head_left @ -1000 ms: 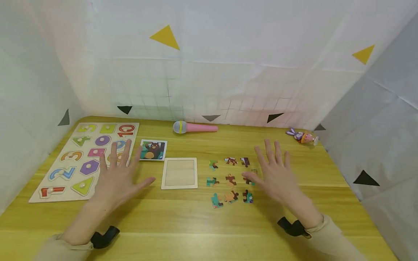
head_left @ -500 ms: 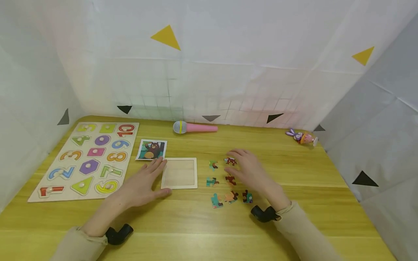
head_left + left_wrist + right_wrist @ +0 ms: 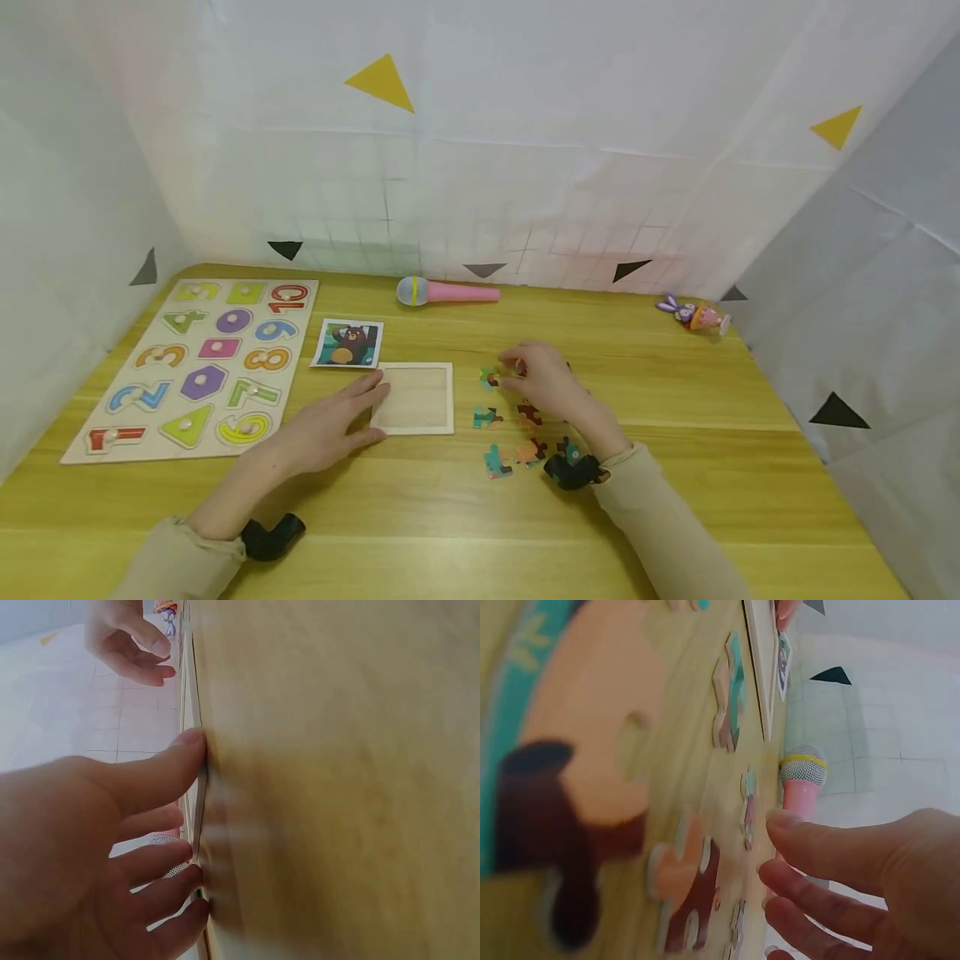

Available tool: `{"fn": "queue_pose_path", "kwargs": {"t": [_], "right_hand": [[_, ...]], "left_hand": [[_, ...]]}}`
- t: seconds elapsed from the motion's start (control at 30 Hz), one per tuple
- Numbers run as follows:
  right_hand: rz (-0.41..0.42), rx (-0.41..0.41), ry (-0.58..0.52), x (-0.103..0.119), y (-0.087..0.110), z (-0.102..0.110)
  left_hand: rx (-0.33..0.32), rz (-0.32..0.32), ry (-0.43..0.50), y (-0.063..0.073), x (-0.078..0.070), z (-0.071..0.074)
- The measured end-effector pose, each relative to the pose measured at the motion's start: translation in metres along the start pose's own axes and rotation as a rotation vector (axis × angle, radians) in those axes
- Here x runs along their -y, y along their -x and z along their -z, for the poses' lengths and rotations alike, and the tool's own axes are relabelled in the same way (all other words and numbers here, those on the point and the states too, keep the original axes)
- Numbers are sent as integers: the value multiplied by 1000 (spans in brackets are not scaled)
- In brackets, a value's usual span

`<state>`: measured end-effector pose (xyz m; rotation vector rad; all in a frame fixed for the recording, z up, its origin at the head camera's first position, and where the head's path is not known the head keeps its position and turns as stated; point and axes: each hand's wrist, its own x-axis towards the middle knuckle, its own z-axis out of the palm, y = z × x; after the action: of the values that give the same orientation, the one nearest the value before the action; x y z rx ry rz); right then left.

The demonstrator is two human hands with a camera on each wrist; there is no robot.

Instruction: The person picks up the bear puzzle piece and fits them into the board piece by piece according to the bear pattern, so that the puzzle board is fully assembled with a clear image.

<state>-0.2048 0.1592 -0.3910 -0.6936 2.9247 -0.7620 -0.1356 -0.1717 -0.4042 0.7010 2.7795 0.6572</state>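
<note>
A shallow square wooden tray lies in the middle of the table. My left hand rests at its left rim, thumb and fingers fairly straight against the edge. To the tray's right, jigsaw pieces with parts of a bear picture lie in loose rows. My right hand hovers over the upper pieces, beside a green-and-brown jigsaw piece. Its thumb and fingers are bent and apart, with nothing between them in the right wrist view, where a peach-and-brown piece lies below. Some right-hand pieces are partly hidden by that hand and wrist.
A bear picture card lies just behind the tray's left corner. The number-and-shape peg board is at the left. A pink toy microphone lies at the back, and a purple bunny toy at the far right.
Both hands were spread wide above the table. The left has come right and down to the tray's rim. The right has moved left over the upper jigsaw pieces, its fingers bending.
</note>
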Motion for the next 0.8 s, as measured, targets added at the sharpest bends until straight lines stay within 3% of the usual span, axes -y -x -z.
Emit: {"fn": "queue_pose_path", "kwargs": {"t": [0.4, 0.8], "right_hand": [[-22, 34, 9, 1, -7, -9], [-23, 36, 13, 0, -6, -10]], "left_hand": [[-7, 10, 49, -1, -1, 3], [13, -13, 17, 0, 4, 2]]}}
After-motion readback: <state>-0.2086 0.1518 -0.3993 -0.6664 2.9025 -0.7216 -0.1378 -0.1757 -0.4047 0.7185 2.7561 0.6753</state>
